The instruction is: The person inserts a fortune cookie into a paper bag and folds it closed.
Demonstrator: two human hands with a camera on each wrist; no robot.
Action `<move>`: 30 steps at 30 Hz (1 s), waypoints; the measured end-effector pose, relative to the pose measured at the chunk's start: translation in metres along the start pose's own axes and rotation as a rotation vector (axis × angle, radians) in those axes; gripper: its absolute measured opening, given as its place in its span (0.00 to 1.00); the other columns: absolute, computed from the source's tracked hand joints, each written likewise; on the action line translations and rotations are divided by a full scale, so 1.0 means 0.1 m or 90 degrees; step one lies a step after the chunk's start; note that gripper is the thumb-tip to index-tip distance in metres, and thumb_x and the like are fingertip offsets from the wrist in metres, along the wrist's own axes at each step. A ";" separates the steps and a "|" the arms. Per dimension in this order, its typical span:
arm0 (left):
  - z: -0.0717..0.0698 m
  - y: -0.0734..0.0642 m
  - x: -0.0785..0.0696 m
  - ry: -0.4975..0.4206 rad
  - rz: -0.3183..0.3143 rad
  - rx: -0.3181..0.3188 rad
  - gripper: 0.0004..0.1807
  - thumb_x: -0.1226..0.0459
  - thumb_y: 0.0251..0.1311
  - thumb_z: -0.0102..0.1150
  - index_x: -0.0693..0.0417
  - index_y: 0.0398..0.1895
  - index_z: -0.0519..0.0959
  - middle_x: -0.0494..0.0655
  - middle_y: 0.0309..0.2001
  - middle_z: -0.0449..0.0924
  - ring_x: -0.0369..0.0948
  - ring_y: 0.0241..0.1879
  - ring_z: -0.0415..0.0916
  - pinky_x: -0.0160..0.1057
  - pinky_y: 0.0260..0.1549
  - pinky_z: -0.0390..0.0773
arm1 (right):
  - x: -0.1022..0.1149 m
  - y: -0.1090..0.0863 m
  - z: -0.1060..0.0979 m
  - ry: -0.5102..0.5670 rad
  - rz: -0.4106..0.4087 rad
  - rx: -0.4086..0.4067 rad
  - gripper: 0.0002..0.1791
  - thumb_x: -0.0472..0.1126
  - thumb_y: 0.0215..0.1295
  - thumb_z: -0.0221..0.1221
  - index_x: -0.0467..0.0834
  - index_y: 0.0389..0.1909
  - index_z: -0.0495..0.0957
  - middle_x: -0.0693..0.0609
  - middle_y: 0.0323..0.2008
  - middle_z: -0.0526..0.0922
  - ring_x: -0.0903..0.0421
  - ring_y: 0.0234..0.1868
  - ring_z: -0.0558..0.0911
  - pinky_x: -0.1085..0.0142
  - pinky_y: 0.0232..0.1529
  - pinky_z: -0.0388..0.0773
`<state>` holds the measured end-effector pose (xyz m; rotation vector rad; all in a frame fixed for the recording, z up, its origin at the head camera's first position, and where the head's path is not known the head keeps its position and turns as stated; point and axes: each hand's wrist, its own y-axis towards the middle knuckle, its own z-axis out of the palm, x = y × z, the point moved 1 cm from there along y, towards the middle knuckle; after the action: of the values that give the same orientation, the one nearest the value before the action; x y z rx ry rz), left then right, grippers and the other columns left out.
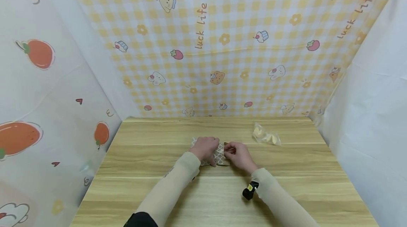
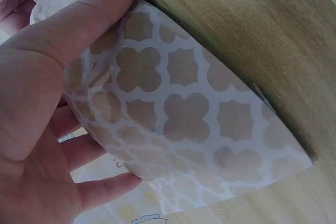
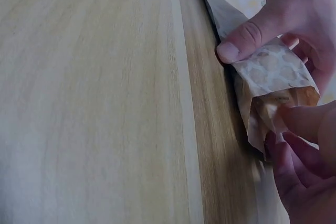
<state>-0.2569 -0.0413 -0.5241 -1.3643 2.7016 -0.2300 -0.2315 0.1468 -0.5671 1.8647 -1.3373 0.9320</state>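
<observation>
A small paper bag [image 2: 189,114] with a brown-and-white quatrefoil pattern lies on its side on the table, its open mouth facing right. My left hand [image 1: 206,147] grips it across the middle, thumb on the near side and fingers round the far side. At the bag's mouth is my right hand [image 1: 239,155]. In the right wrist view its thumb and fingers pinch a thin translucent wrapper [image 3: 269,109] inside the opening. What that wrapper contains is hidden by the bag and the fingers.
Two clear packets with pale yellow pieces, a left one [image 1: 259,132] and a right one [image 1: 272,138], lie to the right, behind my right hand. A patterned cloth [image 1: 222,78] hangs behind the wooden table [image 1: 152,142], with white sheets at both sides.
</observation>
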 end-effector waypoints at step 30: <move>-0.06 -0.01 0.00 -0.033 0.009 0.013 0.33 0.45 0.40 0.87 0.48 0.44 0.77 0.39 0.37 0.80 0.37 0.34 0.77 0.40 0.37 0.82 | -0.04 0.06 0.12 -0.027 -0.071 0.073 0.11 0.28 0.64 0.68 0.39 0.47 0.89 0.49 0.39 0.91 0.60 0.40 0.85 0.69 0.41 0.82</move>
<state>-0.2568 -0.0410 -0.5180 -1.3268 2.6584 -0.2181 -0.2361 0.1374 -0.5756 2.0334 -1.2133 0.9333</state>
